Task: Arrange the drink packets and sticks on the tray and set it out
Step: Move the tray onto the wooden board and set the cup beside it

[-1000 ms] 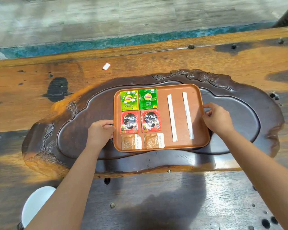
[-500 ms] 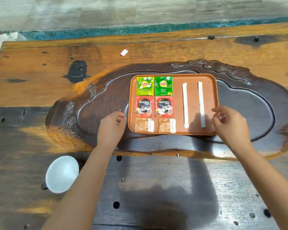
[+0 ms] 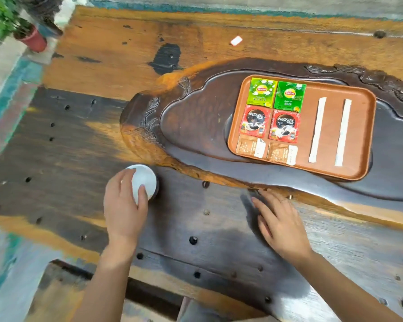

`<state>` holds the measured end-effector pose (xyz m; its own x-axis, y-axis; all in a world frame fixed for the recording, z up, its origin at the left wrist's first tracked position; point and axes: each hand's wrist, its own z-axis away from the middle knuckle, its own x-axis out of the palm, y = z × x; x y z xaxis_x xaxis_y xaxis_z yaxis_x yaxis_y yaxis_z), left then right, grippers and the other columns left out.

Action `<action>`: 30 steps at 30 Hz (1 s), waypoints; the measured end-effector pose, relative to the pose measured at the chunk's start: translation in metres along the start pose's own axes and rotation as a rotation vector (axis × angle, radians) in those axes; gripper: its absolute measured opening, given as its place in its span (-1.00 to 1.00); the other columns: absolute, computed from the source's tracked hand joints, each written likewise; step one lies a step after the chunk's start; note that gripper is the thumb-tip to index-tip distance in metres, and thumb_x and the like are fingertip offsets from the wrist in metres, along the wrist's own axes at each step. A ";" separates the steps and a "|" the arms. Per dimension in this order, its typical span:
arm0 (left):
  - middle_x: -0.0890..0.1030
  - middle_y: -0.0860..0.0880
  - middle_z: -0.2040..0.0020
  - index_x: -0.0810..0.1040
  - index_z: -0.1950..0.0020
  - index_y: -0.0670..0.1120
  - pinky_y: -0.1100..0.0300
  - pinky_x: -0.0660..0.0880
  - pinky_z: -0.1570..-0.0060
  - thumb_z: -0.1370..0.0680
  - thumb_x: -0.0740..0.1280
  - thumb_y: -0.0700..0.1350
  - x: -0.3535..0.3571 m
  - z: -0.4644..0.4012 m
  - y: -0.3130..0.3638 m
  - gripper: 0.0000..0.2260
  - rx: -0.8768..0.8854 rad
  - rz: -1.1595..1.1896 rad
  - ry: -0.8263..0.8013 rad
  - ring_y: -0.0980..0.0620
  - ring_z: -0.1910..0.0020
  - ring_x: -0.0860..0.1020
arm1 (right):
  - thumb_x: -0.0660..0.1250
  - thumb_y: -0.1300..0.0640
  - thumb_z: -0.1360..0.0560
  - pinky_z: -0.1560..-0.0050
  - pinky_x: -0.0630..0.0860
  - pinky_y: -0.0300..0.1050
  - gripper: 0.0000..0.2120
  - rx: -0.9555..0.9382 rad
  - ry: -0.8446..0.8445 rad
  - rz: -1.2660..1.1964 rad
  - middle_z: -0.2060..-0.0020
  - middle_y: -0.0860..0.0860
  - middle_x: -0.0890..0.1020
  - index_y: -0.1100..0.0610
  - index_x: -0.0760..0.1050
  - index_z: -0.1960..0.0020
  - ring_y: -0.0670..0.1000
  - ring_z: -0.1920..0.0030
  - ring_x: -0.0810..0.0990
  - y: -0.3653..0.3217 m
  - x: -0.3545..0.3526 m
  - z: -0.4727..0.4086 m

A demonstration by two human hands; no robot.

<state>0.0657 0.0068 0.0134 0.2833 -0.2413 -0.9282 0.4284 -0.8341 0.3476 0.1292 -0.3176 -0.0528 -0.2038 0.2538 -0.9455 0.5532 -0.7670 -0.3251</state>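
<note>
The brown tray (image 3: 363,135) rests on the dark carved wooden tea board (image 3: 196,122) at the right. On it lie two green tea packets (image 3: 276,95), two red coffee packets (image 3: 269,125), two tan sugar packets (image 3: 265,149) and two white sticks (image 3: 329,130), in neat rows. My left hand (image 3: 123,208) reaches over a white cup (image 3: 146,182) on the table, fingers curled around its near rim. My right hand (image 3: 279,219) lies flat and open on the table, just below the tea board's front edge, apart from the tray.
A small white scrap (image 3: 236,40) lies on the orange table top behind the tea board. A potted plant in a red pot (image 3: 32,39) stands on the floor at the far left. The table's near edge shows a dark gap underneath.
Both hands have let go of the tray and drawn back toward me. My left hand has moved left onto the white cup. The view has swung left.
</note>
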 end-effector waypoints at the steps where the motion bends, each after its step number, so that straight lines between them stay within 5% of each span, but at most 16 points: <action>1: 0.48 -0.29 -0.23 0.40 -0.26 -0.27 -0.01 0.26 -0.24 -0.51 0.18 -0.11 -0.002 -0.003 -0.016 -0.62 -0.039 -0.031 0.010 -0.24 -0.23 0.38 | 0.11 0.06 -0.51 -0.29 0.22 0.05 -0.58 -0.089 -0.031 0.045 -0.29 0.17 0.51 0.16 0.47 -0.29 0.17 -0.32 0.36 0.004 0.003 0.000; 6: 0.35 -0.26 -0.39 0.25 -0.41 -0.26 -0.06 0.18 -0.35 -0.57 0.20 -0.15 0.002 -0.005 -0.060 -0.56 -0.340 0.038 -0.167 -0.20 -0.39 0.26 | -0.07 -0.11 -0.59 -0.46 0.00 0.11 -0.49 -0.258 -0.254 0.173 -0.48 0.07 0.20 0.02 0.17 -0.49 0.09 -0.50 0.08 0.016 0.017 -0.001; 10: 0.51 -0.07 -0.14 0.45 -0.27 -0.14 -0.02 0.35 -0.22 -0.60 0.09 -0.13 0.001 -0.003 -0.068 -0.70 -0.592 0.347 -0.220 -0.12 -0.22 0.43 | -0.12 -0.18 -0.58 -0.45 -0.02 0.14 -0.45 -0.252 -0.365 0.234 -0.50 0.07 0.17 -0.01 0.05 -0.52 0.07 -0.51 0.02 0.021 0.025 -0.001; 14: 0.59 -0.11 0.03 0.51 -0.04 -0.08 -0.01 0.52 0.03 -0.60 0.13 -0.13 -0.001 -0.005 -0.079 -0.82 -0.625 0.490 -0.301 -0.08 0.08 0.56 | -0.14 -0.18 -0.57 -0.43 0.02 0.17 -0.44 -0.235 -0.375 0.219 -0.50 0.07 0.15 0.00 0.05 -0.52 0.08 -0.50 0.03 0.022 0.027 -0.001; 17: 0.49 -0.10 0.28 0.52 0.08 -0.17 0.15 0.39 0.29 -0.59 0.17 -0.11 -0.004 -0.002 -0.079 -0.81 -0.575 0.522 -0.368 -0.03 0.32 0.44 | -0.11 -0.18 -0.57 -0.43 0.01 0.17 -0.44 -0.237 -0.376 0.216 -0.51 0.06 0.12 -0.01 0.05 -0.52 0.07 -0.51 0.01 0.022 0.027 -0.001; 30: 0.41 0.00 0.40 0.43 0.21 -0.04 0.18 0.28 0.32 -0.57 0.23 -0.12 0.006 0.007 -0.076 -0.85 -0.552 0.758 -0.418 0.08 0.40 0.33 | 0.05 -0.18 -0.54 -0.42 0.03 0.18 -0.41 -0.239 -0.340 0.182 -0.51 0.06 0.14 -0.03 0.08 -0.51 0.08 -0.51 0.03 0.023 0.031 -0.001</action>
<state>0.0291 0.0659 -0.0198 0.3679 -0.8512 -0.3743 0.6257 -0.0712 0.7768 0.1366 -0.3263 -0.0892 -0.3172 -0.1111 -0.9418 0.7673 -0.6137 -0.1860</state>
